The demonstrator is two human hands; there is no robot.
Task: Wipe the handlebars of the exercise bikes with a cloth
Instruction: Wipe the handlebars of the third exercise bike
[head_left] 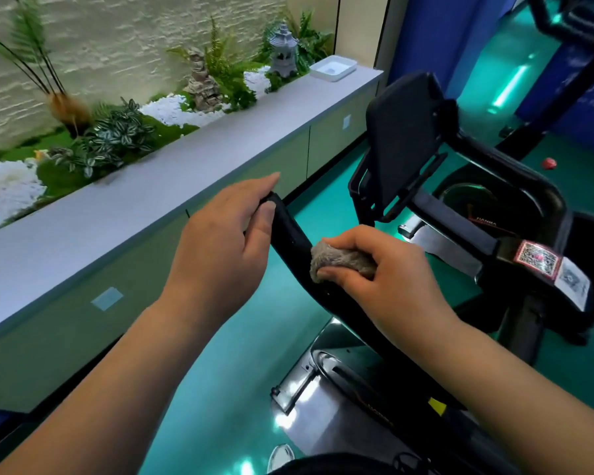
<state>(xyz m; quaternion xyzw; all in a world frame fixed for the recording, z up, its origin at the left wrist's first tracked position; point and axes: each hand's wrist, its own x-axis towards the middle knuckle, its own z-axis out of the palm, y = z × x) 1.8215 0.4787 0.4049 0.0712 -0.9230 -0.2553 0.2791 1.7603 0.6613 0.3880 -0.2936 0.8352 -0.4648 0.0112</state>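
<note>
A black exercise bike fills the right half of the head view, its left handlebar (290,231) curving up toward the centre. My left hand (227,245) holds the tip of that handlebar, thumb on its end and fingers round the far side. My right hand (381,269) grips a bunched grey-brown cloth (340,260) and presses it onto the same bar a little lower down. The bike's console holder (405,138) stands upright behind, and the stem carries QR-code stickers (539,258).
A long grey counter (151,207) with cabinet doors runs along the left, topped by a planter of ferns, white pebbles and a small stone lantern (283,49). A white tray (333,67) sits at its far end. Teal floor (220,371) lies between counter and bike. Another machine stands top right.
</note>
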